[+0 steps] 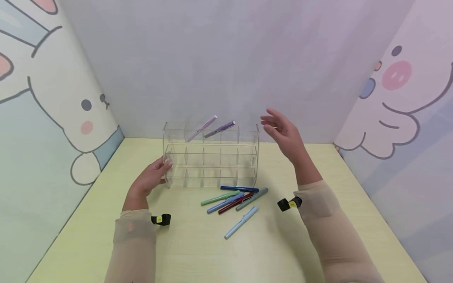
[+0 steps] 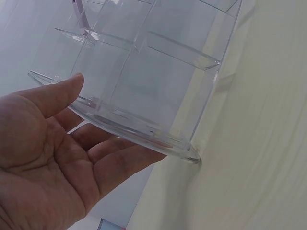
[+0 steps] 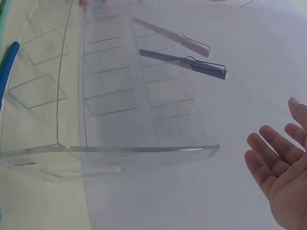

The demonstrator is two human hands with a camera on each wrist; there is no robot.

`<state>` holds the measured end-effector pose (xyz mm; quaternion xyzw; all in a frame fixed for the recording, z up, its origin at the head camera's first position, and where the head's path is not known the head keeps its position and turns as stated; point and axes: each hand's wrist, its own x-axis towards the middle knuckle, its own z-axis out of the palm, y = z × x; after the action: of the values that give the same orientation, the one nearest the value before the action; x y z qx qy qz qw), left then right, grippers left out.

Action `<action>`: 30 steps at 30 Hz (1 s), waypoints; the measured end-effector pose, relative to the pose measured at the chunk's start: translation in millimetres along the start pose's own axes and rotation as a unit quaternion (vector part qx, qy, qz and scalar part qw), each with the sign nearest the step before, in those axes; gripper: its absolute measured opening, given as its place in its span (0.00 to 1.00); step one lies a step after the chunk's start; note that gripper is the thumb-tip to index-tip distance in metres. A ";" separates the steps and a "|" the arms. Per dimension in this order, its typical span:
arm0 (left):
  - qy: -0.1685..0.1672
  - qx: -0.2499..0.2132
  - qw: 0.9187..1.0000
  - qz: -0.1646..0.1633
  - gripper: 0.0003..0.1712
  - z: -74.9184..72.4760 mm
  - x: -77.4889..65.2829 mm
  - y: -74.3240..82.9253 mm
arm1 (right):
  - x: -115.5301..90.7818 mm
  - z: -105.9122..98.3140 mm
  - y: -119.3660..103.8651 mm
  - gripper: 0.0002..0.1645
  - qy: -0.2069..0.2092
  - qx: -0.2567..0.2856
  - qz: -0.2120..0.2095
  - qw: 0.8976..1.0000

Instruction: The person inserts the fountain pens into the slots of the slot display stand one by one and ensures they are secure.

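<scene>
Tabletop (image 1: 191,251) | clear rack (image 1: 211,173): left end held by left fingers (image 2: 125,162) | right fingers (image 3: 280,143) loosely parted, near right end

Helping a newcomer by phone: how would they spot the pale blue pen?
On the table is a clear rack. Just in front lies a cluster of pens. The pale blue pen lies nearest the person, apart from that cluster.

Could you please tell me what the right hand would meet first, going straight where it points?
Probably the dark purple pen in the top row of the clear rack; depth is unclear, so the right hand might pass above.
</scene>
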<state>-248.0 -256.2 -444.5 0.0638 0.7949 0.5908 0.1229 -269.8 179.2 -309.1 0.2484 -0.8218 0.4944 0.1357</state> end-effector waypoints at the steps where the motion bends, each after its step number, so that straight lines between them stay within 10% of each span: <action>1: 0.000 -0.001 1.000 -0.001 0.38 -0.4 -0.2 0.0 | -4.6 -2.3 4.4 0.32 0.005 0.006 0.000 1.000; 14: -0.006 -0.014 1.000 -0.001 0.38 -2.8 -3.1 -3.3 | -64.7 -21.9 35.7 0.31 0.041 0.035 0.018 0.998; 30: -0.004 -0.009 1.000 -0.003 0.40 -3.0 -2.1 -4.8 | -93.0 -34.7 54.1 0.27 -0.059 -0.024 0.100 0.993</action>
<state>-246.6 -260.9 -448.1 0.0628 0.7894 0.5970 0.1282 -221.9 256.2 -376.6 0.1909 -0.8608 0.4699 0.0427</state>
